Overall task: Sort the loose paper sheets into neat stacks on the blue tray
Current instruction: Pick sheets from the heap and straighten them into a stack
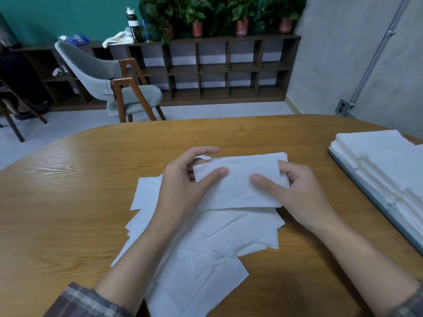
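From the head view, both hands are in the middle of the wooden surface (68, 202). They hold one white sheet (238, 186) just above a messy pile (217, 236) of more loose sheets. The left hand (183, 186) has its grip pinching the left end of the sheet, with the thumb on top and the fingers behind. The right hand (297, 191) has its grip pinching the right end the same way.

The blue tray (377, 203) sits at the right edge of the surface, well apart from the pile. Neat white stacks (389, 161) lie on it already.

The sheet looks very thin, soft and light, more like a tissue than card. It would likely flop and bend if held by one corner, and a hard pull could tear it. I think it is best to hold it at both short ends, as now, with a gentle pinch. Keep it flat, and lay it down softly so that its edges line up with a stack.
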Action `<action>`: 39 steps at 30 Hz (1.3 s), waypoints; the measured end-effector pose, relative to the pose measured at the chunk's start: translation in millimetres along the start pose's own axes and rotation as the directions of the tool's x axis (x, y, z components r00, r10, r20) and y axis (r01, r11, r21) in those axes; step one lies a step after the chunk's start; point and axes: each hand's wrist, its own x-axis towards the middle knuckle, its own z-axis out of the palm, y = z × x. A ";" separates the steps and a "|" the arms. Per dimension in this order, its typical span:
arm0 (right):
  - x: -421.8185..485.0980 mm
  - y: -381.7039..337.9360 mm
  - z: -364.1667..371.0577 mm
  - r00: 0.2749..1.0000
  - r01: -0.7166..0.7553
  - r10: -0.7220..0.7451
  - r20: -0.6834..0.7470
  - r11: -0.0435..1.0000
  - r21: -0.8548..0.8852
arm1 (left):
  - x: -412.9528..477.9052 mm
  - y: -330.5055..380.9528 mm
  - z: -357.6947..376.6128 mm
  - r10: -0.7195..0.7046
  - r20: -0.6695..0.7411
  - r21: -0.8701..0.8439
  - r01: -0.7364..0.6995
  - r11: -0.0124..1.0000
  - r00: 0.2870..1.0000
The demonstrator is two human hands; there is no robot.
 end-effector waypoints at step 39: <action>15.2 20.3 -17.7 0.949 -0.019 -0.061 -0.310 0.968 -0.250 | -16.7 -3.9 5.6 -0.087 0.494 0.553 -0.236 0.799 0.865</action>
